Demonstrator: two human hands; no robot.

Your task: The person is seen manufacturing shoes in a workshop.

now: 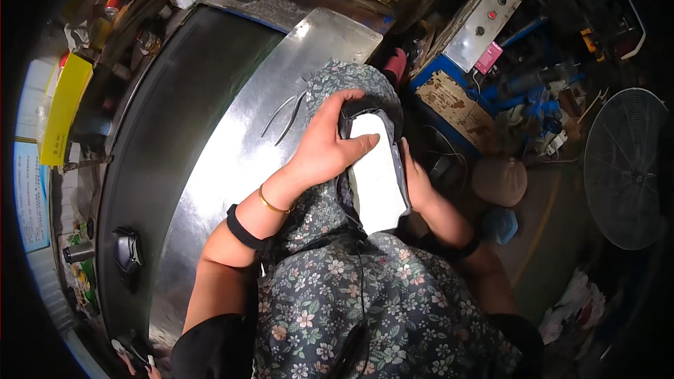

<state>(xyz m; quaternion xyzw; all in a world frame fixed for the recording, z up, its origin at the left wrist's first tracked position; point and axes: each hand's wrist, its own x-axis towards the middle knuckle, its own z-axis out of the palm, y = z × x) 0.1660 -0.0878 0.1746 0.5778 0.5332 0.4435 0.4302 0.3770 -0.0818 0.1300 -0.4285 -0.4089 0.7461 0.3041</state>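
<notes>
The dark shoe-like piece (380, 189) is over the floral apron (351, 295) — left hand (324, 142) pinching its far end, right hand (417, 181) along the side, can't tell how tight. Probably light, stiff-faced, soft-edged — best held by both sides

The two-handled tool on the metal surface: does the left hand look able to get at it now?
Probably yes: the two-handled tool lies near the left hand, nothing visible blocking the way, though this hand grips the white-topped piece.

Blk & wht shoe-like pc. (379, 175), dk floral apron (337, 309), slvr tabletop (210, 175), yel. panel (67, 109)
</notes>
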